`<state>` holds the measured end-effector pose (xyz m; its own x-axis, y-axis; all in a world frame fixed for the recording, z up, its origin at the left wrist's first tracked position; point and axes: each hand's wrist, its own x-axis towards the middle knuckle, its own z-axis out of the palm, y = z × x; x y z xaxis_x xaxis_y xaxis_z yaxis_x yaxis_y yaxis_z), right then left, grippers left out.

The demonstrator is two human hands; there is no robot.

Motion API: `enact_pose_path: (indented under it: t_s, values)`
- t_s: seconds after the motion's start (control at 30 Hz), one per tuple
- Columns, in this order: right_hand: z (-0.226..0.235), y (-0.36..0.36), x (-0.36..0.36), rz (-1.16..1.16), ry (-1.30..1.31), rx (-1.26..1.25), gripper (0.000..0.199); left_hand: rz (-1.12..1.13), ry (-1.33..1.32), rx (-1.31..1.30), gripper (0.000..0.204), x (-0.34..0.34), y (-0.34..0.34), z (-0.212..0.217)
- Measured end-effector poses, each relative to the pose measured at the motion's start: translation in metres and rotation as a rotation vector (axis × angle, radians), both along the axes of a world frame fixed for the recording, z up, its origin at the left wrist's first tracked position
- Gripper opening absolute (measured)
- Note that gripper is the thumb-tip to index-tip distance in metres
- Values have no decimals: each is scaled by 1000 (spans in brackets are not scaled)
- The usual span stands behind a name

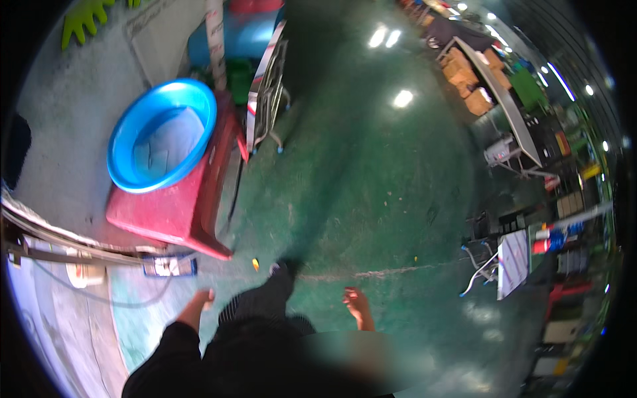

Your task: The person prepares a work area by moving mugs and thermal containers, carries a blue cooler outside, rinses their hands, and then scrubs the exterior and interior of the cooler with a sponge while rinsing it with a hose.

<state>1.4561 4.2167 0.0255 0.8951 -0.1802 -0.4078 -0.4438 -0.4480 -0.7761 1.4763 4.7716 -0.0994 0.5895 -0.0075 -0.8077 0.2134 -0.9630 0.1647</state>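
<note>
My left hand point(206, 298) hangs by my side over the floor, beyond the near end of a red plastic stool; it touches nothing. Its fingers are too small and blurred to make out. On the other side of my body, my right hand point(357, 304) hangs with loosely bent fingers apart and nothing in it. A round blue basin point(120, 151) rests on the red stool point(156, 215) at the left. Inside the basin lies a pale, flat, cloth-like or sheet-like thing point(176, 136). One dark-trousered leg point(262, 298) steps forward between my hands.
Green floor point(352, 199) stretches ahead, with two small yellow bits on it. A folding metal-legged table point(265, 86) stands beyond the stool. At the right are a long table point(507, 119), brown cartons point(458, 69) and a small white-topped table point(512, 265). Green gloves point(86, 20) hang at upper left.
</note>
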Motion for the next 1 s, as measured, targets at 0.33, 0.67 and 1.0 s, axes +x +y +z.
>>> enact_pose_path:
  t_s: [0.33,0.67,1.0]
  values:
    - [35,-171,153,536,663,36,16,411,-672,-805,21,348,-207,266]
    - [86,-40,796,829,-154,-698,18,1206,-1054,-764,17,505,-247,250]
    - [155,345,1005,1499,-360,-381,21,1003,-1458,-390,19,704,-96,193]
